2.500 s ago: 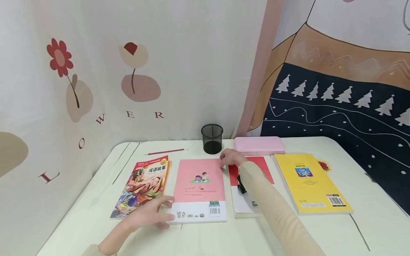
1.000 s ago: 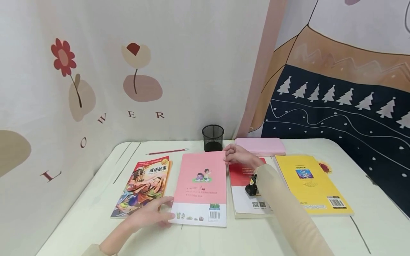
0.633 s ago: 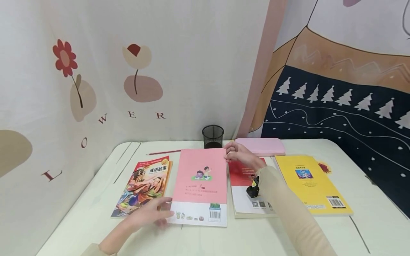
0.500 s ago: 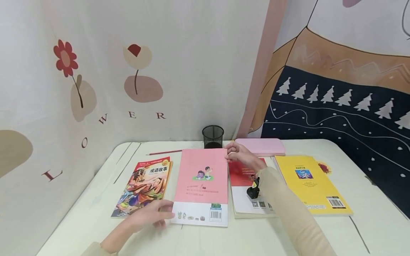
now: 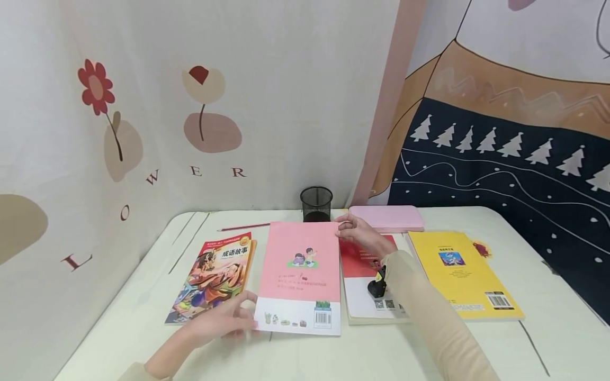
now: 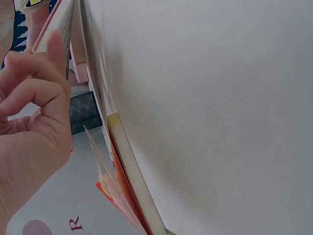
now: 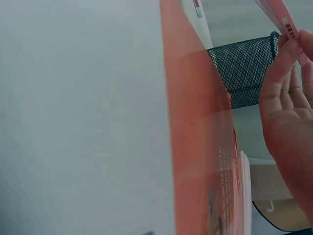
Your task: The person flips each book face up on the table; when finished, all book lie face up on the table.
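Observation:
A pink and white book [image 5: 300, 264] is tilted, its top edge raised toward the back of the table. My right hand [image 5: 358, 231] pinches it at the upper right corner; the right wrist view shows the hand's thumb and finger on the printed spine [image 7: 288, 24]. At the lower left corner, my left hand [image 5: 224, 320] holds the book, with curled fingers seen in the left wrist view. Left of it lies a colourful story book [image 5: 216, 280] on top of another book. Partly under my right forearm is a red and white book [image 5: 364, 296].
A black mesh pen cup [image 5: 316, 203] stands behind the pink book. A red pencil [image 5: 243, 227] lies at the back left, partly covered by the book. The pink case [image 5: 387, 217] is at the back, and a yellow book [image 5: 459, 275] lies on the right.
The pink book's top has risen from the table, lifted by my right hand, and now overlaps the pencil and pen cup in view. My left hand has stayed at the lower left corner.

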The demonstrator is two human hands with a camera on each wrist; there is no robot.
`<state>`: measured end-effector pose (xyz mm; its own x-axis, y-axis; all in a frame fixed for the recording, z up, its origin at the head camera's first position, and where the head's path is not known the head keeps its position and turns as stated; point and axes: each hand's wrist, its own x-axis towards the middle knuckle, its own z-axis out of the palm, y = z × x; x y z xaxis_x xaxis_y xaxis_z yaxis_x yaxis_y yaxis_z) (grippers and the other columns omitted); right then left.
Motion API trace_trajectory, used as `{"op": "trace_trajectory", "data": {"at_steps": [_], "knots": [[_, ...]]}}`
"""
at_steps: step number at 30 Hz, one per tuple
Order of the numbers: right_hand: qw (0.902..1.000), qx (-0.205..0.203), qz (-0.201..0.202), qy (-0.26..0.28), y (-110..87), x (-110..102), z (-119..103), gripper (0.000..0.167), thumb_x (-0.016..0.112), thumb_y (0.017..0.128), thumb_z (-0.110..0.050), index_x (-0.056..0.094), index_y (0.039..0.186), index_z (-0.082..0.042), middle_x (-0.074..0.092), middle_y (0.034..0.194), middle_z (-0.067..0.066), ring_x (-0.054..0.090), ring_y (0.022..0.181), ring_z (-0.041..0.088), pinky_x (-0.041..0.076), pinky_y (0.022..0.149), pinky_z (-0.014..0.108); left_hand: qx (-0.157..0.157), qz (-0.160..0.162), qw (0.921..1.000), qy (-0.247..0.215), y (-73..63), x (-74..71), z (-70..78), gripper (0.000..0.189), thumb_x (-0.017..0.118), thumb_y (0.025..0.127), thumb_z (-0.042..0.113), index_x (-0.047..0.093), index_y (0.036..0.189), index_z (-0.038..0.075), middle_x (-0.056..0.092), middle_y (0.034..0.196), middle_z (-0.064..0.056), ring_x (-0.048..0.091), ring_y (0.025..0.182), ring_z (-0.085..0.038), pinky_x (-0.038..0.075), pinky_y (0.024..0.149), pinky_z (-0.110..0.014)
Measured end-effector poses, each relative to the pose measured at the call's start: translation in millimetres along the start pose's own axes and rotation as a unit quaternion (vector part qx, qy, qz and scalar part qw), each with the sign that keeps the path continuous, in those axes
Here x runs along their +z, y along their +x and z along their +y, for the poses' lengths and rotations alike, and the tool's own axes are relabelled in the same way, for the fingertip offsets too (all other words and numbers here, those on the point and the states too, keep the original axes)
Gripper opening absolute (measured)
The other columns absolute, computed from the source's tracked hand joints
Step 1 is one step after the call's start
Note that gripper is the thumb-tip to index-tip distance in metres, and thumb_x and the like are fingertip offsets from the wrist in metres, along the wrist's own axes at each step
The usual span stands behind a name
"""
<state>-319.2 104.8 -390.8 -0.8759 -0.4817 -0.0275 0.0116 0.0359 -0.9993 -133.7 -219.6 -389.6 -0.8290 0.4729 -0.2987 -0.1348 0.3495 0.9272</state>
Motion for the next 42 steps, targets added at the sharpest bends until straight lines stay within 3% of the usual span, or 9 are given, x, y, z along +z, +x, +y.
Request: {"op": "trace_trajectory", "data": {"at_steps": [3,7,13,18,22,26,30,37,42], "knots": [[0.9998,0.013,-0.001,0.014,0.5,0,2,0.038,0.054,0.086,-0.004,0.038,0.120,-0.002,0.050,0.103,0.014,0.053,0.090,0.020,0.042,0.087,0.036,0.017,-0.003,0.9998,-0.013,-1.2,-1.5,-0.9,0.046,0.059,0.083,0.014,0.035,0.119,-0.001,0.061,0.079,-0.015,0.042,0.053,-0.013,0.034,0.047,-0.020],[0.9988,0.019,-0.001,0.045,1.5,1,3,0.038,0.054,0.086,-0.004,0.037,0.120,-0.007,0.049,0.107,0.016,0.054,0.093,0.024,0.043,0.084,0.038,0.032,0.015,0.9993,-0.010,-3.0,-4.7,-0.2,0.046,0.058,0.084,0.013,0.034,0.121,0.000,0.060,0.079,-0.018,0.046,0.056,-0.016,0.034,0.045,-0.020],[0.9974,-0.007,0.000,0.072,1.7,2,-1,0.036,0.049,0.086,0.000,0.035,0.119,-0.007,0.049,0.105,0.015,0.054,0.091,0.023,0.043,0.085,0.040,0.055,0.014,0.9984,-0.002,-6.1,-10.7,6.7,0.047,0.056,0.085,0.012,0.030,0.123,0.001,0.058,0.085,-0.022,0.052,0.063,-0.021,0.039,0.047,-0.023],[0.9979,-0.011,0.014,0.063,-2.9,4,-13,0.037,0.048,0.088,-0.004,0.034,0.123,-0.004,0.049,0.106,0.016,0.056,0.092,0.023,0.041,0.087,0.040,0.065,0.011,0.9971,-0.038,-7.0,-15.5,9.3,0.051,0.054,0.086,0.010,0.027,0.127,-0.002,0.057,0.097,-0.018,0.056,0.080,-0.032,0.048,0.062,-0.035],[0.9972,-0.012,0.037,0.063,-0.2,4,-16,0.034,0.048,0.088,-0.006,0.036,0.120,-0.004,0.051,0.105,0.017,0.057,0.091,0.025,0.045,0.083,0.036,0.073,0.020,0.9942,-0.077,-3.9,-18.9,7.4,0.052,0.054,0.086,0.007,0.025,0.128,-0.007,0.055,0.108,-0.018,0.055,0.094,-0.031,0.047,0.077,-0.042],[0.9961,-0.022,0.046,0.072,0.5,3,-17,0.032,0.050,0.088,-0.008,0.038,0.118,-0.006,0.054,0.103,0.015,0.058,0.089,0.024,0.045,0.082,0.034,0.072,0.044,0.9925,-0.088,-1.5,-18.8,8.2,0.057,0.055,0.085,0.006,0.024,0.130,-0.010,0.055,0.109,-0.018,0.055,0.095,-0.027,0.046,0.079,-0.041],[0.9947,-0.036,0.031,0.091,-2.3,0,-19,0.031,0.051,0.089,-0.009,0.037,0.117,-0.009,0.055,0.102,0.011,0.058,0.089,0.021,0.045,0.083,0.032,0.089,0.048,0.9900,-0.099,0.0,-18.5,8.3,0.062,0.053,0.086,0.004,0.017,0.136,-0.004,0.053,0.112,-0.019,0.053,0.099,-0.027,0.043,0.083,-0.043],[0.9866,-0.072,-0.012,0.146,-5.9,-3,-21,0.041,0.046,0.091,-0.008,0.031,0.129,-0.003,0.056,0.103,0.005,0.057,0.096,0.019,0.040,0.088,0.033,0.120,0.024,0.9868,-0.106,2.1,-16.5,5.8,0.061,0.049,0.088,0.004,0.016,0.139,0.000,0.050,0.118,-0.019,0.051,0.104,-0.027,0.040,0.086,-0.046],[0.9829,-0.078,-0.026,0.165,-9.2,-3,-25,0.046,0.049,0.091,-0.011,0.034,0.134,-0.006,0.057,0.108,0.003,0.055,0.101,0.020,0.039,0.090,0.034,0.132,-0.021,0.9833,-0.123,5.4,-16.8,4.9,0.058,0.048,0.090,0.005,0.016,0.139,0.000,0.048,0.122,-0.018,0.049,0.108,-0.028,0.039,0.087,-0.045]]}}
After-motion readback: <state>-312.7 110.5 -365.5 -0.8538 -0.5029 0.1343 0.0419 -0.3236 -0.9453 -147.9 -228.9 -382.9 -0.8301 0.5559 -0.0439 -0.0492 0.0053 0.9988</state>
